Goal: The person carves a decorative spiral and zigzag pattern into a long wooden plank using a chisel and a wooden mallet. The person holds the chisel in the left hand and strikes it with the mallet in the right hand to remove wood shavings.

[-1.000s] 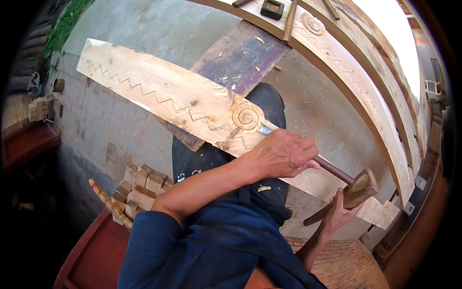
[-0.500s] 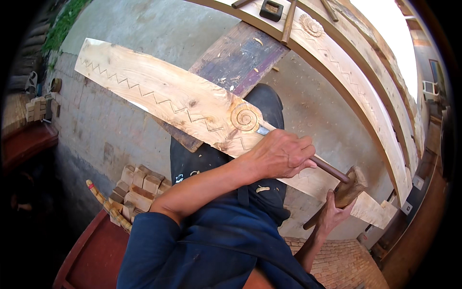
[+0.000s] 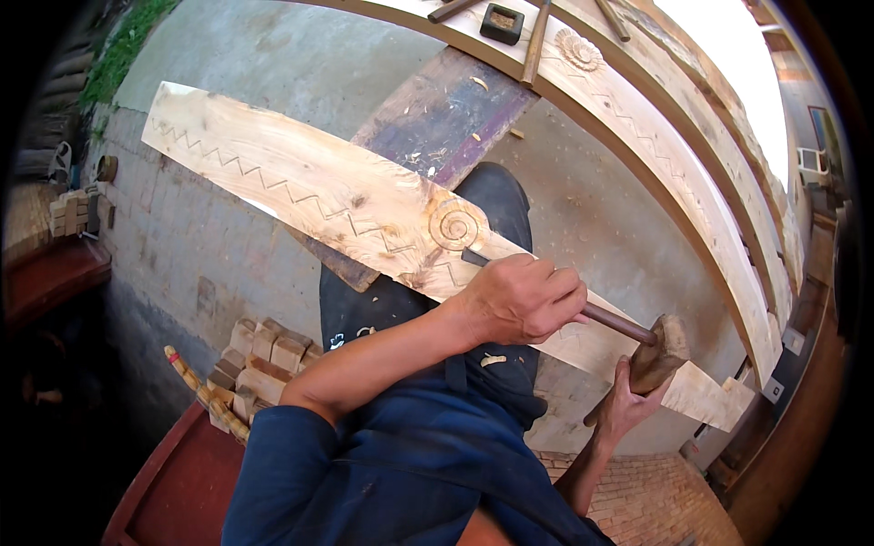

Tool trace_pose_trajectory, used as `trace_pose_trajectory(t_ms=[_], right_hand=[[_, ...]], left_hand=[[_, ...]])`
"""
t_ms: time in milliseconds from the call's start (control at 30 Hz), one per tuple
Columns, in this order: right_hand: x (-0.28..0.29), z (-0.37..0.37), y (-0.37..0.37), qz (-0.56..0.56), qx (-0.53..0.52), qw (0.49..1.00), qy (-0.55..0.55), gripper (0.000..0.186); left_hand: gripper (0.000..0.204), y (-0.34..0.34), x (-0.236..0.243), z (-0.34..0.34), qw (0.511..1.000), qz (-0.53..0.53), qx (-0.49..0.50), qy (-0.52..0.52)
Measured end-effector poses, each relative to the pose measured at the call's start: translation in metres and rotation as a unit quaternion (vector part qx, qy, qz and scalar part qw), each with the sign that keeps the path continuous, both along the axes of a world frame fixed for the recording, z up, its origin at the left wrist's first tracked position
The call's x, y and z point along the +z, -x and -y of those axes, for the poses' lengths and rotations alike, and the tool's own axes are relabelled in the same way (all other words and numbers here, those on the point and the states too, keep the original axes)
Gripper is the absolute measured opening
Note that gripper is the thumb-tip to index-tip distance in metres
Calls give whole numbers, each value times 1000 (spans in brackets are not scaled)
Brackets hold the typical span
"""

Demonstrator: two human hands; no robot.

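A long pale wooden plank [image 3: 300, 187] lies across my lap, carved with a zigzag line and a spiral [image 3: 455, 225]. My left hand [image 3: 523, 296] is closed around a chisel [image 3: 619, 323], whose metal tip [image 3: 473, 257] rests on the plank just below the spiral. My right hand [image 3: 624, 405] grips the handle of a wooden mallet [image 3: 666, 348]. The mallet's head is at the butt end of the chisel's dark handle.
A second, curved carved plank [image 3: 655, 155] runs along the back right, with several tools and a small block [image 3: 503, 23] at its top end. A dark board [image 3: 446, 118] lies under the pale plank. Stacked wood blocks [image 3: 255, 355] and a red surface [image 3: 173, 482] are at lower left.
The mallet head has shifted slightly left, up against the chisel's end. My left hand and the chisel tip stay by the spiral.
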State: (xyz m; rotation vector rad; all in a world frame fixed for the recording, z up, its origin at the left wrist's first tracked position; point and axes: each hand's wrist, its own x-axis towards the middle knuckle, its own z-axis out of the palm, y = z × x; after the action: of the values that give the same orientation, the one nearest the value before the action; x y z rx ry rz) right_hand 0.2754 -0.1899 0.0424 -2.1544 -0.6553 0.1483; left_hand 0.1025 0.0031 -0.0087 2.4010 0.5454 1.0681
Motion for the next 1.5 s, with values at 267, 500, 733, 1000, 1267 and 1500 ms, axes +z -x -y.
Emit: trace_pose_trajectory(t_ms=[267,500,733,1000,1267,1500], right_hand=[[4,-13,-21,-110,-62,992,-3,49],[3,-23,-32,-94,-25,995,26,49],[3,-33,-32,-104,-18,994,12,45],[2,-38,-48,-75,0,997,25,44],[32,-94,-88,-18,30,999,24,47],[32,-126,-101,32,161,980,113,46]], left_hand=[[30,-34,3,-2,999,8,6,43],[29,-44,-1,-16,994,29,77,73],[30,-45,1,-20,990,33,95,96],[31,-46,2,-24,987,36,115,102],[30,-48,1,-25,986,39,120,106],[31,-51,-1,-26,984,50,126,119]])
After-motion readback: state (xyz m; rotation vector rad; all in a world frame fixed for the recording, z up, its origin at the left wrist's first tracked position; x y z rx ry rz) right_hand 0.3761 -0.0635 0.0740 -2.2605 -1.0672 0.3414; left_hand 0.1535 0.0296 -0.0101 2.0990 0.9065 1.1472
